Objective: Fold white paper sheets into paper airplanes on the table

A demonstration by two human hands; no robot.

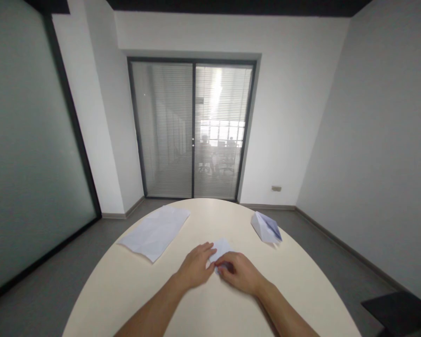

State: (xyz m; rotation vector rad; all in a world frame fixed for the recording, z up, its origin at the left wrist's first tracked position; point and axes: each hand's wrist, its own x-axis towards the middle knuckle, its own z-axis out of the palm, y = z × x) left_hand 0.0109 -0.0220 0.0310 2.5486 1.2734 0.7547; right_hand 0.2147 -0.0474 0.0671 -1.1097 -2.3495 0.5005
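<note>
A small piece of folded white paper [222,245] lies on the table in front of me, partly hidden by both hands. Its near part tapers toward my fingertips. My left hand [196,266] rests at the paper's left edge, fingers stretched over it and thumb apart, pressing lightly on it. With bent fingers, my right hand [241,272] pinches the near edge of the same paper close to my left thumb. The exact fold under the right fingers is hidden.
The round cream table [287,299] carries a creased white sheet [157,230] at the left and a folded paper shape [266,228] with a bluish side at the right. Beyond stands a glass door [192,131] with blinds. A dark object [400,311] sits at the lower right.
</note>
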